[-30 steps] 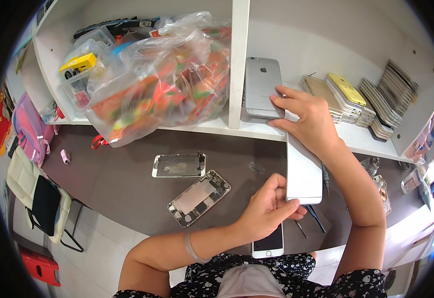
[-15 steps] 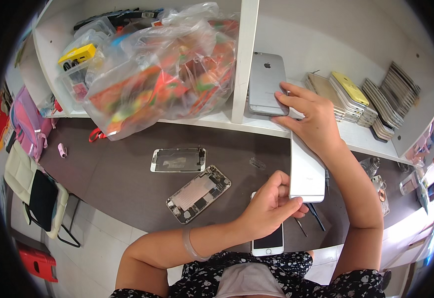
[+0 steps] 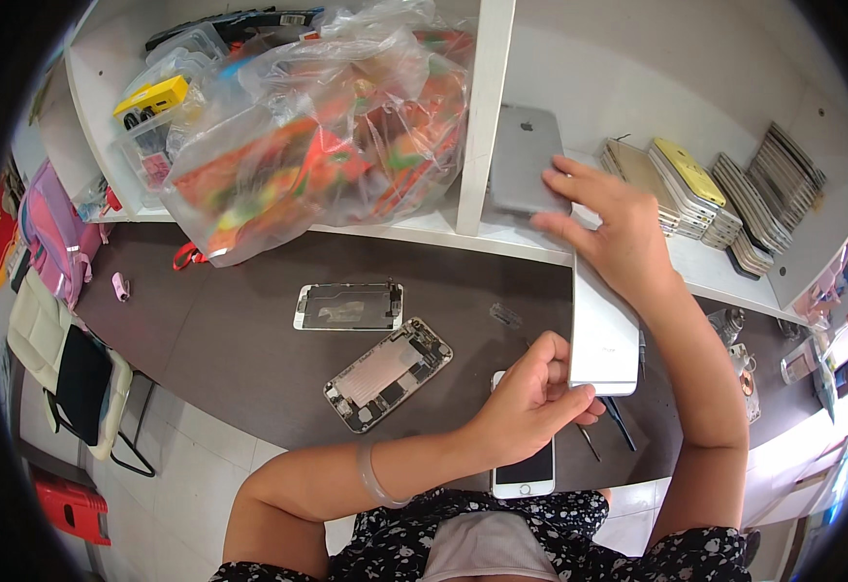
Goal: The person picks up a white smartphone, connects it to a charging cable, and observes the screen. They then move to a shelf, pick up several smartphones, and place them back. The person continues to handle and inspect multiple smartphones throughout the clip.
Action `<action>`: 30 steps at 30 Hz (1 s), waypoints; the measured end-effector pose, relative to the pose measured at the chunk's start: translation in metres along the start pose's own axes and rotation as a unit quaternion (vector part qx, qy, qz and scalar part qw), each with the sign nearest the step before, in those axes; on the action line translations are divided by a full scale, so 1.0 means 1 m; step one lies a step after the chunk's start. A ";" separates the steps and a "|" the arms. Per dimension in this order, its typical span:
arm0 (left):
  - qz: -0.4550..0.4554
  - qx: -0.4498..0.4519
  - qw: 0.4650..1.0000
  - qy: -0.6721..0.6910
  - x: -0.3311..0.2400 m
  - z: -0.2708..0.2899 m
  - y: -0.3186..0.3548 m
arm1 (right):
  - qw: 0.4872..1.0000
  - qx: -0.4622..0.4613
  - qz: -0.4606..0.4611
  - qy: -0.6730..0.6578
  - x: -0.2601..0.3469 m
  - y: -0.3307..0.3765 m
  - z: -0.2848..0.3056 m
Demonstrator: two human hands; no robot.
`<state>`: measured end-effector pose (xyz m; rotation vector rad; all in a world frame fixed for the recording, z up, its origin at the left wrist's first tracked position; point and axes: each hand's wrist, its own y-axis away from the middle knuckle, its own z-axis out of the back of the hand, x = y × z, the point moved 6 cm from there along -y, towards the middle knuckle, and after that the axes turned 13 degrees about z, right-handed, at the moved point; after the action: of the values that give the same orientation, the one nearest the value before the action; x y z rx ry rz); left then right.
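- Silver phone back shell (image 3: pixel 603 330) held upright over the worktop (image 3: pixel 230 339), about as half a second ago: left hand (image 3: pixel 530 403) fingers clamped on its lower edge.
- Right hand (image 3: pixel 618 228) fingers now spread, shifted onto grey phone (image 3: pixel 524 160) on shelf (image 3: pixel 540 238).
- On worktop: one opened chassis (image 3: pixel 387 373), one screen frame (image 3: pixel 349 307), one white phone (image 3: pixel 526 470).

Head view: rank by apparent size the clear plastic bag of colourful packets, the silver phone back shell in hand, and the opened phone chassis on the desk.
1. Clear plastic bag of colourful packets, by far the largest.
2. Silver phone back shell and opened phone chassis look about alike; the shell is held nearer the camera, so no ranking between them.
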<state>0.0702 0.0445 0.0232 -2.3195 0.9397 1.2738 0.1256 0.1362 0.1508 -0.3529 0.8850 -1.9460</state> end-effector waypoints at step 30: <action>-0.011 -0.001 1.000 -0.001 -0.006 -0.004 0.002 | 0.672 -0.042 -0.472 -0.569 -0.059 -0.023 -0.035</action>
<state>0.0687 0.0430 0.0300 -2.3230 0.9097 1.2678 0.1215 0.2087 0.1489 -2.1341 -0.1686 -1.9006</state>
